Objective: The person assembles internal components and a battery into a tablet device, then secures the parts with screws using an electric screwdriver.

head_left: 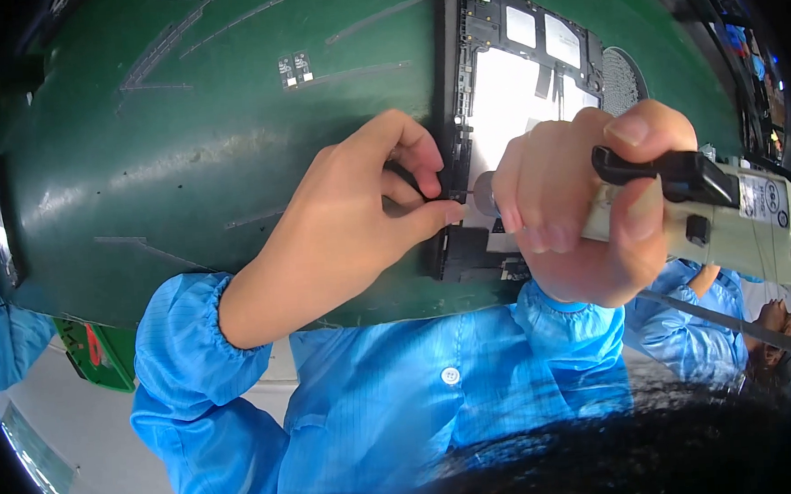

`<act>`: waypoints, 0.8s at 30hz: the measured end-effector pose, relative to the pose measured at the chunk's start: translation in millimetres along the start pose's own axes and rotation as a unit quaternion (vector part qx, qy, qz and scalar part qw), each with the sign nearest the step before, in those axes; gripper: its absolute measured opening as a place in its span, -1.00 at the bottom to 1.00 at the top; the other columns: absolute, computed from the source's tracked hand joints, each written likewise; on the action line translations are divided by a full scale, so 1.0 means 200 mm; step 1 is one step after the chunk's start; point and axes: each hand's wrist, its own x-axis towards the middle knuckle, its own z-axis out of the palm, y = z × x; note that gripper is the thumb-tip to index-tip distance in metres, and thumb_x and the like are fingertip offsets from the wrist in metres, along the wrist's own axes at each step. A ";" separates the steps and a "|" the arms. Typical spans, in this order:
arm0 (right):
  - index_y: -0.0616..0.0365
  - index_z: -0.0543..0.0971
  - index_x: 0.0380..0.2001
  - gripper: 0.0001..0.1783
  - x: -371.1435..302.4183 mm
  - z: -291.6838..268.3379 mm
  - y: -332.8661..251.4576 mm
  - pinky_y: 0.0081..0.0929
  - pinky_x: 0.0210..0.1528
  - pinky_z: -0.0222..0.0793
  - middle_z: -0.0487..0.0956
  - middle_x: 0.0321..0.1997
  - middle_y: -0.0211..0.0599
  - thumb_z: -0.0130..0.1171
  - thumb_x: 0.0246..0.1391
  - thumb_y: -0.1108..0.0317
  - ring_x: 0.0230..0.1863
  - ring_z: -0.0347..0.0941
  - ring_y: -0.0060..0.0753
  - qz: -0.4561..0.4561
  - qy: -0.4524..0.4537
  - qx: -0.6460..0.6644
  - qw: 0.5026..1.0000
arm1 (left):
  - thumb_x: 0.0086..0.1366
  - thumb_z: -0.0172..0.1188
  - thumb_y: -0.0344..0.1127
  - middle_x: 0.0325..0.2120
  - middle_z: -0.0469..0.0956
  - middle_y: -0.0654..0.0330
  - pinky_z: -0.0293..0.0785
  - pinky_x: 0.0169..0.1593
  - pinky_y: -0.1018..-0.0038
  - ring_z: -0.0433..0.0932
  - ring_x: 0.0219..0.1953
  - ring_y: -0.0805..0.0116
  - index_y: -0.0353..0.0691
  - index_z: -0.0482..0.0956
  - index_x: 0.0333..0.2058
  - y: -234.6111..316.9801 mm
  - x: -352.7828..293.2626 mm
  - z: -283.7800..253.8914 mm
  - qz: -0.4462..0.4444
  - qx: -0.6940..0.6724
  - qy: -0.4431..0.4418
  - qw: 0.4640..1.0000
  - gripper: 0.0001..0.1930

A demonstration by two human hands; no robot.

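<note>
My right hand (583, 199) is wrapped round a cream electric screwdriver (758, 247); its thumb lies by the black lever (663, 174). The driver lies nearly level, its thin bit at the left edge of an opened flat device (499, 87). That device has a black frame and silvery plates inside. At the same edge my left hand (348, 205) is closed, thumb and fingers round a small black piece (417, 180), mostly hidden. Whether the piece is part of the frame or loose, I cannot tell. The bit's very end is too small to make out.
Several thin dark strips (371, 72) lie on the green table (136, 145), with small pale-printed pieces (295, 69) near them. A round mesh thing (623, 79) stands beyond the device. A green bin (99, 356) is below left. Another person's blue sleeve (690, 319) shows at right.
</note>
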 end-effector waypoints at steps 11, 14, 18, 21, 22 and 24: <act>0.11 0.34 0.02 -0.66 -0.02 0.05 0.06 -0.41 -0.54 0.29 0.38 -0.60 -0.37 0.11 0.38 0.16 -0.65 0.27 -0.48 0.030 0.026 -0.060 0.997 | 0.19 0.38 -0.56 -0.22 0.50 0.20 0.51 -0.24 0.59 0.61 -0.26 0.49 -0.31 0.43 -0.14 0.02 0.00 -0.03 -0.063 -0.002 -0.041 0.997 -0.67; 0.11 0.34 -0.02 -0.67 -0.02 0.06 0.06 -0.41 -0.56 0.29 0.38 -0.61 -0.37 0.14 0.36 0.16 -0.66 0.27 -0.49 0.033 0.034 -0.076 0.996 | 0.20 0.36 -0.56 -0.22 0.51 0.20 0.51 -0.24 0.59 0.62 -0.26 0.51 -0.30 0.44 -0.14 0.01 -0.01 -0.03 -0.050 0.002 -0.041 0.998 -0.68; 0.11 0.34 -0.07 -0.67 -0.01 0.06 0.07 -0.40 -0.58 0.28 0.37 -0.62 -0.37 0.18 0.33 0.17 -0.69 0.26 -0.49 0.032 0.043 -0.098 0.994 | 0.19 0.36 -0.57 -0.21 0.51 0.20 0.50 -0.24 0.60 0.61 -0.27 0.52 -0.31 0.44 -0.13 0.01 0.00 -0.03 -0.054 0.021 -0.044 0.997 -0.68; 0.11 0.33 -0.11 -0.66 -0.01 0.03 0.06 -0.40 -0.59 0.28 0.37 -0.63 -0.37 0.22 0.31 0.17 -0.70 0.25 -0.49 0.024 0.049 -0.119 0.991 | 0.20 0.36 -0.52 -0.24 0.54 0.21 0.51 -0.23 0.58 0.60 -0.26 0.54 -0.30 0.47 -0.13 -0.04 0.01 0.00 -0.033 0.017 -0.028 0.999 -0.70; 0.11 0.33 -0.11 -0.66 -0.01 0.04 0.08 -0.40 -0.59 0.28 0.37 -0.63 -0.37 0.22 0.31 0.17 -0.70 0.25 -0.49 0.020 0.047 -0.122 0.991 | 0.17 0.39 -0.51 -0.29 0.56 0.15 0.52 -0.28 0.51 0.64 -0.33 0.42 -0.33 0.47 -0.18 -0.07 0.01 0.00 0.015 0.038 -0.002 0.999 -0.70; 0.13 0.33 -0.14 -0.69 -0.01 0.05 0.11 -0.42 -0.61 0.26 0.36 -0.63 -0.38 0.22 0.28 0.24 -0.70 0.25 -0.51 0.014 0.031 -0.120 0.992 | 0.14 0.43 -0.49 -0.35 0.59 0.09 0.54 -0.33 0.43 0.68 -0.40 0.31 -0.37 0.48 -0.23 -0.08 0.02 0.01 0.069 0.059 0.023 0.996 -0.70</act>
